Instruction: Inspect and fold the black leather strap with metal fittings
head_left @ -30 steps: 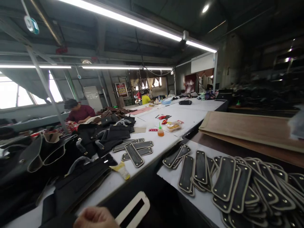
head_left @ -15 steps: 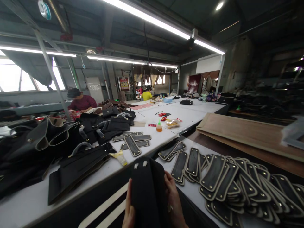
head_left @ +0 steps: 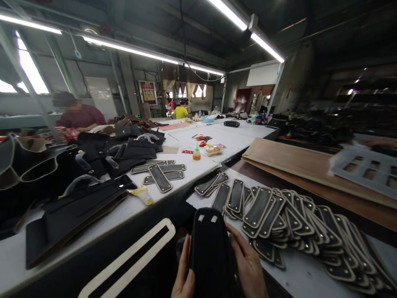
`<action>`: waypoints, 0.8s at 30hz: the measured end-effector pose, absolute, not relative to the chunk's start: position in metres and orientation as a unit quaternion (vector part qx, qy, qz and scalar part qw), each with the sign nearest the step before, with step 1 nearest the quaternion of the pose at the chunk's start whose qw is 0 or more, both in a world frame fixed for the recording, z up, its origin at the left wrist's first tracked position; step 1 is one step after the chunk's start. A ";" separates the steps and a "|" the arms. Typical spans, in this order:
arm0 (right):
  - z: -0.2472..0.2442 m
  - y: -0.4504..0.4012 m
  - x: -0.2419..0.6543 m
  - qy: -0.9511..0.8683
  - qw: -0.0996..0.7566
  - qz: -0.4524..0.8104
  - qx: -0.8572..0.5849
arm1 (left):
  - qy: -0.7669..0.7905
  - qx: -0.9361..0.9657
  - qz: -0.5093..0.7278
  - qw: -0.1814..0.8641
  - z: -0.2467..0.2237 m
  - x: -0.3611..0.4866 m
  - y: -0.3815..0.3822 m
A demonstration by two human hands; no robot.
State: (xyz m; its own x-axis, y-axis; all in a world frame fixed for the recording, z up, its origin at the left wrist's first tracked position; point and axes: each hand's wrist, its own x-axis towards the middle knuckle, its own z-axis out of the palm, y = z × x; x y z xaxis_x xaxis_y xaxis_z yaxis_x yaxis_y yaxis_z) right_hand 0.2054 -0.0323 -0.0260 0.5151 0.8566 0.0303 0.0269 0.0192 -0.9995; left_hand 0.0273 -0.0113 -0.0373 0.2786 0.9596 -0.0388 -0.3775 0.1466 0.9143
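Between my two hands is a black bag piece (head_left: pixel 208 248) with a rounded far end and two small white tabs near that end. My left hand (head_left: pixel 185 273) presses along its left side, fingers straight against it. My right hand (head_left: pixel 246 263) grips the right side, the fingers partly hidden behind the piece. Its lower part runs out of view. A pale loop-shaped strip (head_left: pixel 169 227) lies to the left of my hands, over a dark area. Just right of my right hand spreads a large pile of black panels (head_left: pixel 257 207) with pale edges and brass-coloured studs.
On the white table (head_left: pixel 173 194) to the left lie several studded panels (head_left: pixel 159 178), a black bag (head_left: pixel 77 211) and a yellow-white tube (head_left: pixel 143 194). Farther back stands a glue bottle (head_left: pixel 196 154). Brown boards (head_left: pixel 310 169) lie at right. A co-worker (head_left: pixel 80 114) sits at far left.
The view has swung right, so the tables and bags appear farther left. Both hands and the black piece sit farther right in the picture; the piece now shows its rounded end more squarely.
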 end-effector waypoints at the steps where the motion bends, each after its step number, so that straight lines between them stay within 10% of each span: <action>1: -0.026 -0.038 0.208 -0.364 0.599 0.347 -0.623 | 0.347 0.433 0.483 0.678 -0.038 0.030 -0.010; 13: -0.019 -0.033 0.166 -0.444 0.596 0.225 -0.631 | 0.481 0.565 0.554 0.377 -0.038 0.030 0.000; 24: -0.003 -0.016 0.159 -0.375 0.604 0.282 -0.645 | 0.487 0.556 0.562 0.370 -0.025 0.036 0.013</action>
State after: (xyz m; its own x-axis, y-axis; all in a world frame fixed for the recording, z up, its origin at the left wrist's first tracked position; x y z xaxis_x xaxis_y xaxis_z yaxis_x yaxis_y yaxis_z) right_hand 0.1587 -0.0156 -0.0033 0.5596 0.8240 0.0886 0.1422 0.0098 -0.9898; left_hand 0.0356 0.0131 -0.0247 -0.1067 0.9584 0.2645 0.1260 -0.2509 0.9598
